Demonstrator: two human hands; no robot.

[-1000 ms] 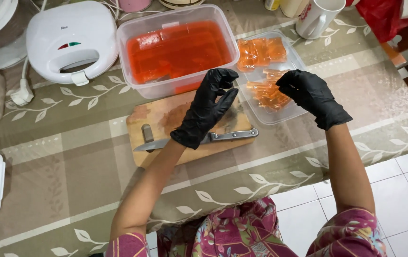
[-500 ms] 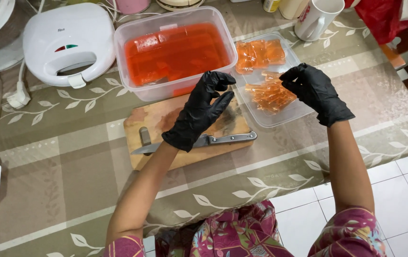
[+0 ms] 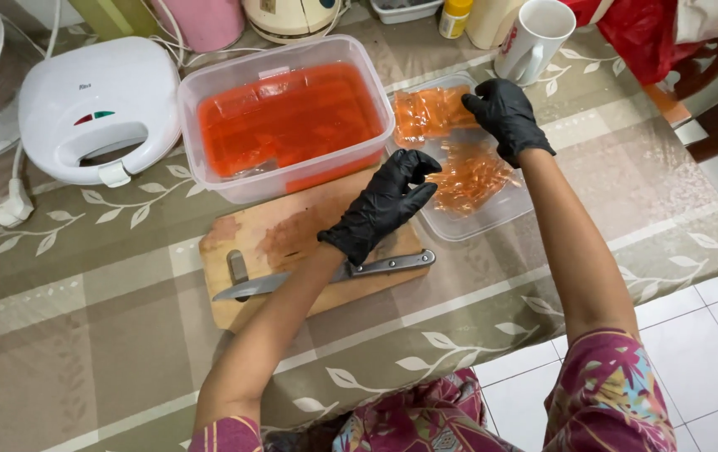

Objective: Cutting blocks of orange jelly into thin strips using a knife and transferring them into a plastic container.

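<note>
Head view looks down on a table [image 3: 83,351] under a leaf-print cloth; both hands wear black gloves. Left hand [image 3: 382,205] hovers over the right end of the board [image 3: 292,243], fingers curled loosely inward and holding nothing that shows, its fingertips turned toward the tray [image 3: 493,213] just beside the board; right hand [image 3: 505,113] is over the tray's far part, fingers bent down among the orange pieces [image 3: 468,176], but whether they grip one I cannot tell. Tray sits within easy reach of both hands, touching or nearly touching the tub [image 3: 288,117] of orange-red liquid, likely so pieces pass straight across; knife [image 3: 325,276] lies flat on the board's near edge, blade pointing left, seemingly set down to free the hands; a white sandwich maker [image 3: 95,109] and mug [image 3: 535,38] stand farther back.
</note>
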